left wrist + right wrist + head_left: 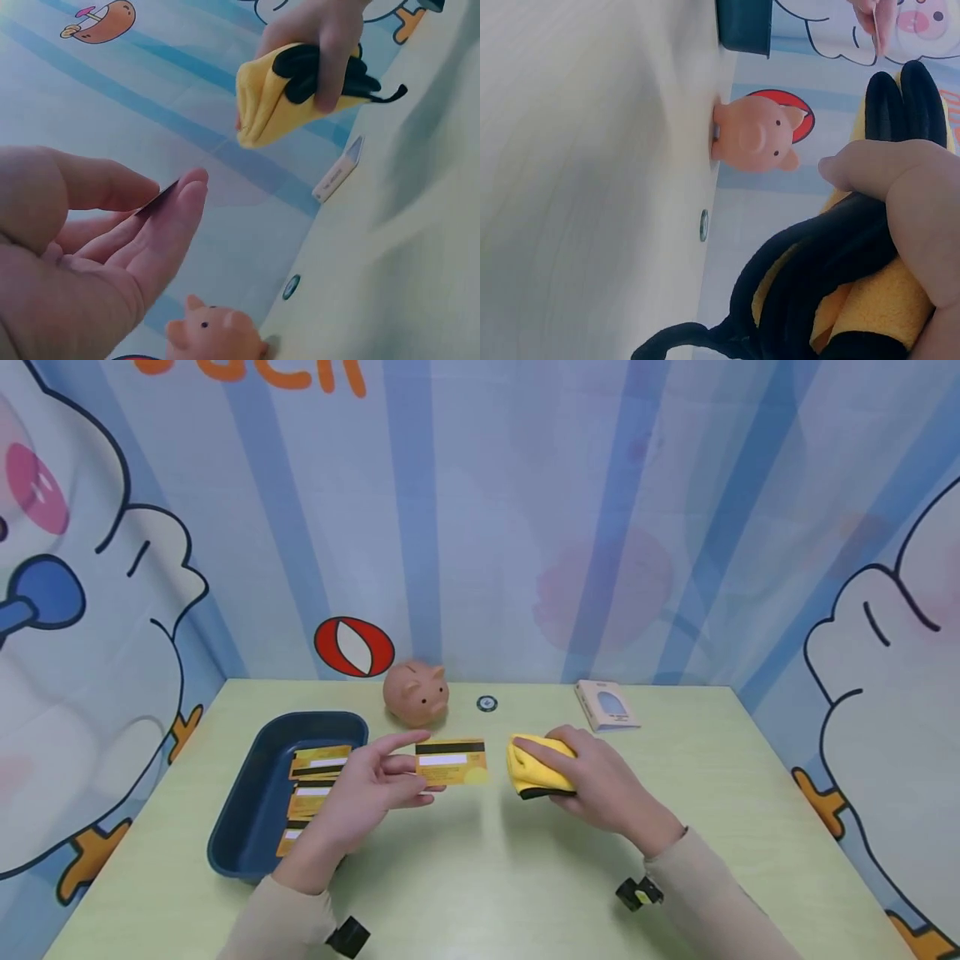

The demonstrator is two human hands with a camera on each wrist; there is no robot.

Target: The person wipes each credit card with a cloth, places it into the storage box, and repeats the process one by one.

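Note:
My left hand (367,789) pinches a yellow card (451,762) by its left end, above the table; the side with a dark stripe and a white strip faces up. In the left wrist view the card (157,199) appears edge-on between thumb and fingers. Just right of it, my right hand (600,772) grips a folded yellow cloth (538,765) with black edging, its fingers curled round it. The cloth (881,300) fills much of the right wrist view, a black loop hanging from it. A small gap separates card and cloth.
A dark blue tray (225,839) with several similar yellow cards (321,762) stands at the left, partly behind my left arm. Along the back are a pink piggy bank (417,695), a round chip (487,703) and a small pale box (606,705). A printed curtain (480,527) hangs behind.

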